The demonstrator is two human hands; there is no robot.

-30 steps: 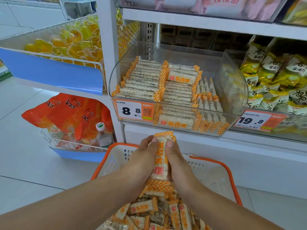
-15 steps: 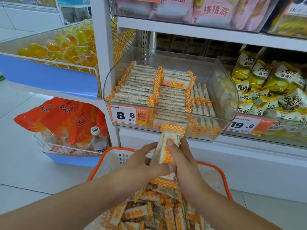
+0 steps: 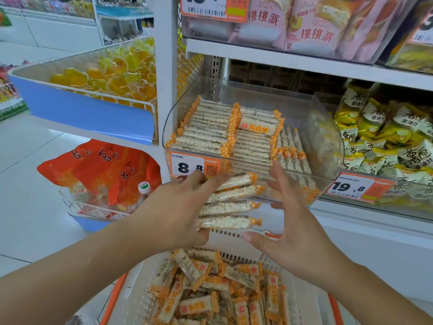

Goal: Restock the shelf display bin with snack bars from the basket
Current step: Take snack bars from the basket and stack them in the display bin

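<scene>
Snack bars held at the bin front.
Left hand [image 3: 173, 207] grips a fanned stack of crinkly clear-wrapped snack bars [image 3: 228, 202] before the clear plastic bin [image 3: 328, 137]; right hand [image 3: 290, 221] open, fingers spread; basket [image 3: 112, 299] below.

A white store shelf [image 3: 304, 61] carries a clear display bin [image 3: 328, 137] holding rows of orange-and-white snack bars [image 3: 210, 127], a price tag [image 3: 189, 166] reading 8.8 on its front. Beside it on the same shelf sits a bin of yellow snack bags [image 3: 386, 141]. The tiled floor [image 3: 28, 184] carries a wire rack of orange packets [image 3: 98, 170].
</scene>
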